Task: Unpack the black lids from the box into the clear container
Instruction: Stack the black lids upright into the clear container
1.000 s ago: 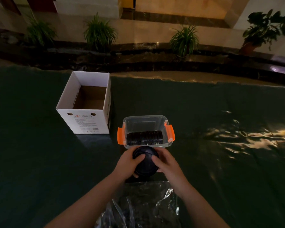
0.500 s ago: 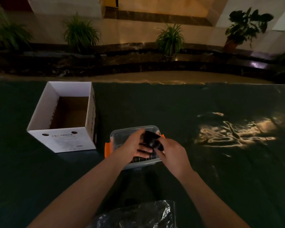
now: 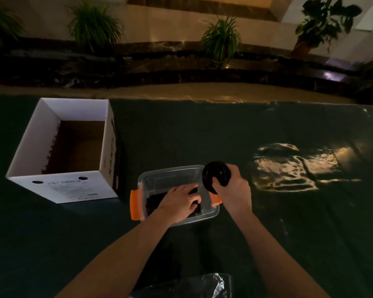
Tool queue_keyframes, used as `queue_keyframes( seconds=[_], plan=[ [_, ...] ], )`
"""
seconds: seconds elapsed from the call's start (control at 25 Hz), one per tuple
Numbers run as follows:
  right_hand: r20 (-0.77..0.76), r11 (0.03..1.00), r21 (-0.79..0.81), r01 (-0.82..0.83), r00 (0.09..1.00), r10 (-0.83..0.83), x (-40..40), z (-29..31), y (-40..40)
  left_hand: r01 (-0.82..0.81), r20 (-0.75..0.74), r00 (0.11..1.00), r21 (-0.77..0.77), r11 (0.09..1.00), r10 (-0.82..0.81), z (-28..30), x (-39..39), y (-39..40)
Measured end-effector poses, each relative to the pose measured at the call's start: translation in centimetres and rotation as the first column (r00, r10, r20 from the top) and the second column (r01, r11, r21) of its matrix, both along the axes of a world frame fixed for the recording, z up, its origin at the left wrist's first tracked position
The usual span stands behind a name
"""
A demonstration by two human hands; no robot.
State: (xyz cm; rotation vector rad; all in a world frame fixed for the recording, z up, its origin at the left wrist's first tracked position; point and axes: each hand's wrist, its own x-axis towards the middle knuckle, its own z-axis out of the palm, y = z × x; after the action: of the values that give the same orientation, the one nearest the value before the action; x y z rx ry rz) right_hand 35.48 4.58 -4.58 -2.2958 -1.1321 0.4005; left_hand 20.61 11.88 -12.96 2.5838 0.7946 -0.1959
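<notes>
The clear container (image 3: 168, 176) with orange latches stands on the dark table in front of me. Inside it lies a row of black lids (image 3: 153, 203), set on edge. My left hand (image 3: 180, 202) is down in the container and rests on top of that row, fingers pointing right. My right hand (image 3: 233, 190) grips a stack of black lids (image 3: 216, 176) just above the container's right end, the round face turned towards me. The white cardboard box (image 3: 63, 189) stands open to the left, and its brown floor shows no lids.
A crumpled clear plastic bag (image 3: 187, 286) lies at the near edge below my arms. The dark green cover (image 3: 202, 130) stretches wide to the right, with a bright reflection (image 3: 293, 166) on it. Potted plants (image 3: 221, 37) and a stone ledge lie beyond the far edge.
My hands came apart. The right hand carried the stack of lids to the container's right end, while the left hand dropped onto the row inside. The view moved closer.
</notes>
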Motion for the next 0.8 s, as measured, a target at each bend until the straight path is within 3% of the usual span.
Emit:
queue_keyframes(
  seconds=[0.16,0.24,0.36,0.6,0.8],
  plan=[
    [0.113,0.987,-0.001,-0.158,0.981,0.157,-1.4,-0.3,0.3,-0.110,0.038,0.993,-0.003,0.994,0.110,-0.8,-1.3,0.1],
    [0.237,0.959,-0.110,-0.263,0.930,0.282,-2.6,-0.8,0.5,-0.156,0.078,0.984,-0.032,0.987,0.158,-0.6,-1.4,0.1],
    [0.341,0.923,-0.261,-0.281,0.868,0.361,-4.4,-1.7,1.2,-0.205,0.104,0.973,-0.034,0.978,0.207,-0.3,-1.2,-0.1],
    [0.339,0.910,-0.382,-0.164,0.891,0.303,-5.6,-2.8,2.7,-0.281,0.023,0.959,-0.069,0.957,0.283,-0.5,0.1,0.3],
    [0.242,0.890,-0.427,-0.159,0.928,0.282,-5.1,-3.9,2.8,-0.269,-0.029,0.963,0.003,0.963,0.269,-0.9,1.2,0.2]
  ],
)
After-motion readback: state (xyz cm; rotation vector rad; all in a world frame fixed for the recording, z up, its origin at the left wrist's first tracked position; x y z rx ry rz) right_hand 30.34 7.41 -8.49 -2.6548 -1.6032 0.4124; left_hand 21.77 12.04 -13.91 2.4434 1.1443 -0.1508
